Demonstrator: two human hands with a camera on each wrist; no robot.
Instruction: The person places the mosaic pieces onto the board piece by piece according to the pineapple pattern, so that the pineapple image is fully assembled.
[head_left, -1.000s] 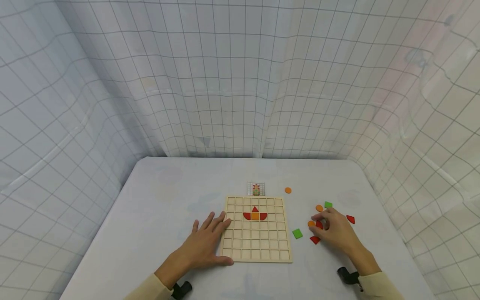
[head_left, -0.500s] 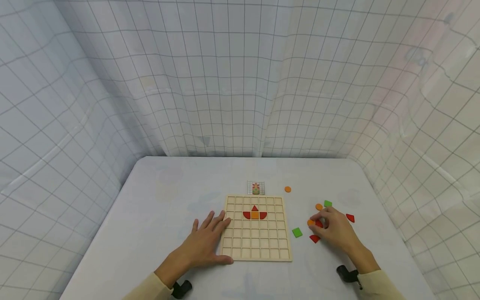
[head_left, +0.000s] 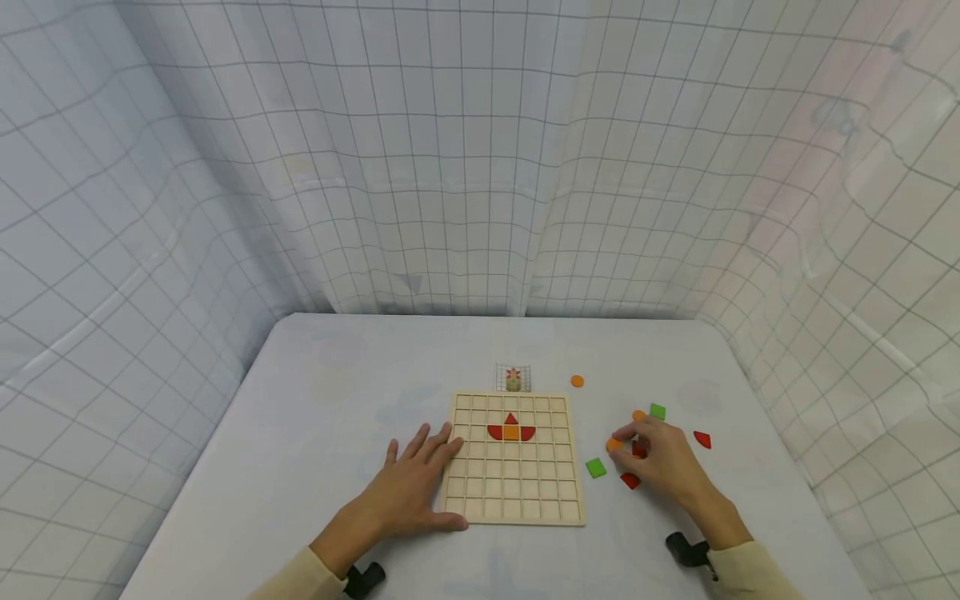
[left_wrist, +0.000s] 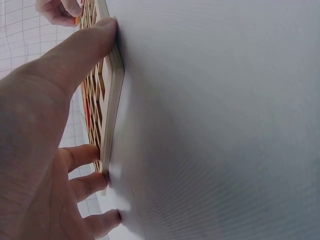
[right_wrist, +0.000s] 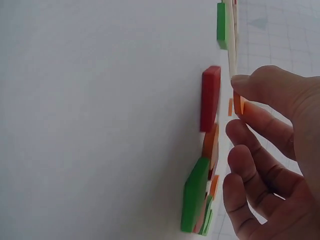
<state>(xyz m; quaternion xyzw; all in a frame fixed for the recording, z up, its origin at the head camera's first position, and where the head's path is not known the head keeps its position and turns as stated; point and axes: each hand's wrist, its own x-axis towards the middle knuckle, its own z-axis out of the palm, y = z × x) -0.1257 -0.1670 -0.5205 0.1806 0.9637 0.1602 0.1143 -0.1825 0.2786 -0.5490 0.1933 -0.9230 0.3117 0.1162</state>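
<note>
A wooden grid board (head_left: 510,492) lies on the white table. Spread along its left edge, my left hand (head_left: 408,492) rests with straight fingers, the thumb near the lower left corner. In the board's upper part sit a red triangle (head_left: 511,418), an orange square (head_left: 511,432) and two red curved-edge pieces, one at each side of the square. To the right of the board, my right hand (head_left: 663,462) pinches an orange disc (right_wrist: 237,102) between thumb and index finger. In the right wrist view the disc is off the table, and the other fingers curl loosely below.
Loose pieces lie around the right hand: a green square (head_left: 596,467), a red piece (head_left: 630,481), another green square (head_left: 657,412) and a red piece (head_left: 702,439). Farther back are an orange disc (head_left: 577,381) and a small pattern card (head_left: 513,379). Grid-lined curtains surround the table.
My right hand has picked up the orange disc and moved it slightly left, away from the red piece beside it. The left hand and the board have stayed in place.
</note>
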